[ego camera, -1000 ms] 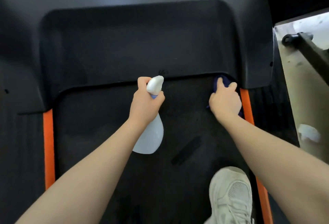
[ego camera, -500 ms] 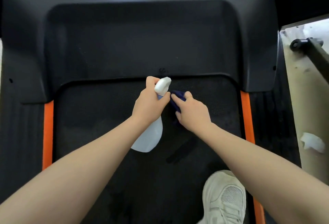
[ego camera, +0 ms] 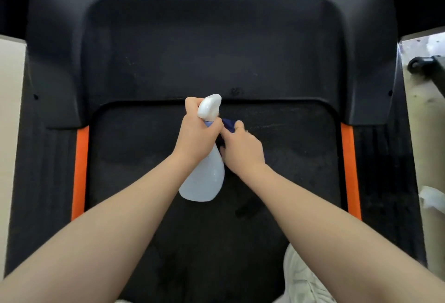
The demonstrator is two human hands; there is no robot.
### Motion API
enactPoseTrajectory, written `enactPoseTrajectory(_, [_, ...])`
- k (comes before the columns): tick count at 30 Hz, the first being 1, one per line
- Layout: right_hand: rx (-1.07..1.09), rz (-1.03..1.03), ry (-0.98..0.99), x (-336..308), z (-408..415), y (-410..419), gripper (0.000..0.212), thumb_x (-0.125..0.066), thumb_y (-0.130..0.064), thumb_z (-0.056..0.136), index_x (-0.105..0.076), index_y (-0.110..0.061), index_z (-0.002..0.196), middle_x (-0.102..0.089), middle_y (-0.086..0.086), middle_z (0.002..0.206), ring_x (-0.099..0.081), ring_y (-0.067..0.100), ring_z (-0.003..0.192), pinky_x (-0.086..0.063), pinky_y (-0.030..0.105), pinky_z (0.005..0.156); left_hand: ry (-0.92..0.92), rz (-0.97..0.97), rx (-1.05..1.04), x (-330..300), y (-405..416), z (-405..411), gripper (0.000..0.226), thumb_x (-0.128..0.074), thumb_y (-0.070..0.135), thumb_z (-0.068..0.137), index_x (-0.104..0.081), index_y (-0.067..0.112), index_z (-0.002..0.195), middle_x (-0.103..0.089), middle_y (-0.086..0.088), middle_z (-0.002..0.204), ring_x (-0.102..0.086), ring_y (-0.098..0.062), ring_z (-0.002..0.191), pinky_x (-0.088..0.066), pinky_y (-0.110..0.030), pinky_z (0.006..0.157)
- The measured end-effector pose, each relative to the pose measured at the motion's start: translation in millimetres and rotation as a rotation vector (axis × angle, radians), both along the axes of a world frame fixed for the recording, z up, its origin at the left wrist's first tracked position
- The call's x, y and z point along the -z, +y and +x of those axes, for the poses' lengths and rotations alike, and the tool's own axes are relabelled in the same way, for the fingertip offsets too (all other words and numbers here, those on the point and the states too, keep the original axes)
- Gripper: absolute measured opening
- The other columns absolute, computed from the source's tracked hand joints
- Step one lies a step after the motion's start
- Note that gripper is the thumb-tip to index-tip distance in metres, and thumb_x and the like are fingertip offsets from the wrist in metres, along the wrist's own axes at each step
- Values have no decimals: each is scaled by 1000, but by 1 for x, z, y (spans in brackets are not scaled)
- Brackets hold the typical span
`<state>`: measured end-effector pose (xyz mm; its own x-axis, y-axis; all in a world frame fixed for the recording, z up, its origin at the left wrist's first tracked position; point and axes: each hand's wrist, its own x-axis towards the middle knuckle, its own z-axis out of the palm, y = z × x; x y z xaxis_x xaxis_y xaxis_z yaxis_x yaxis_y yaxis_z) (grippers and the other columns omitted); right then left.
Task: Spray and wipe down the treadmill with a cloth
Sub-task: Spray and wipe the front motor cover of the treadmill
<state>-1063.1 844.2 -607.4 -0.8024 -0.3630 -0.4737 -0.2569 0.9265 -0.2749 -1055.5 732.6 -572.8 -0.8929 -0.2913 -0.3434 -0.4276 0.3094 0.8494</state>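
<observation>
**Cloth swept back to mid-belt**

Since a second ago the right hand has dragged the cloth from the belt's 2 o'clock corner to centre, beside the bottle. Its grip presses the soft, limp, light cloth flat. The left hand grips the bottle's neck; the smooth plastic is probably slippery.

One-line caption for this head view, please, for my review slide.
Left hand grips a white spray bottle while right hand presses a dark blue cloth on the treadmill belt.
</observation>
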Motion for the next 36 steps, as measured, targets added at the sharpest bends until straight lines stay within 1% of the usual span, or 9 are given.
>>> enactPoseTrajectory(2, [-5,21,34,1,-11,7,49,-47,-27,92,-33,-29,139,-37,14,131,-54,35,100,-40,36,69,-30,-25,7,2,-8,4,29,-57,7,85,-39,12,107,-51,9,89,-53,-6,79,-40,-10,59])
enactPoseTrajectory(5, [256,141,139,1,-38,51,46,-49,-26,90,-40,-29,135,-40,14,121,-56,37,95,-40,36,69,-51,-61,-18,6,-23,14,31,-56,7,85,-40,7,112,-52,4,95,-54,-13,87,-41,-20,65])
enactPoseTrajectory(8, [334,233,142,3,-35,49,49,-48,-25,91,-35,-27,138,-38,15,124,-54,36,96,-38,35,69,-70,-73,-45,8,-35,19,31,-56,8,86,-40,8,113,-50,5,94,-53,-10,86,-41,-19,64])
enactPoseTrajectory(14, [-234,3,69,1,-11,-31,49,-47,-30,93,-32,-29,139,-37,12,130,-52,32,104,-41,37,70,-74,-49,-132,3,-45,26,28,-57,7,86,-39,14,106,-51,9,90,-52,-7,82,-40,-11,62])
enactPoseTrajectory(19, [263,164,171,-2,-40,63,48,-50,-28,89,-41,-27,136,-41,16,124,-57,41,93,-44,40,74,-109,-58,-37,1,-51,37,31,-57,13,87,-40,12,114,-53,5,98,-57,-15,93,-46,-27,72])
enactPoseTrajectory(23, [445,200,154,5,-29,43,52,-47,-27,92,-33,-21,141,-37,19,130,-55,41,95,-36,35,70,-133,-102,21,-1,-47,47,30,-56,16,87,-40,17,112,-51,11,92,-57,-19,91,-49,-42,78])
enactPoseTrajectory(26, [290,139,159,4,-18,2,50,-49,-27,90,-35,-23,139,-38,16,124,-55,38,95,-39,35,68,-92,-102,-97,-1,-52,52,28,-56,14,87,-40,15,110,-53,8,91,-58,-21,90,-49,-44,78])
enactPoseTrajectory(31, [-487,68,23,1,13,-39,56,-48,-32,92,-25,-31,143,-33,11,132,-50,31,107,-38,34,68,-60,-78,-91,-3,-53,55,29,-57,10,85,-39,17,105,-52,10,86,-54,-13,78,-47,-36,71])
enactPoseTrajectory(36, [-79,184,173,-18,-35,-7,44,-49,-27,91,-38,-23,133,-37,12,124,-53,31,92,-40,34,65,-96,-121,-370,-6,-70,54,25,-52,11,88,-33,15,104,-46,8,80,-47,-5,69,-39,-24,59])
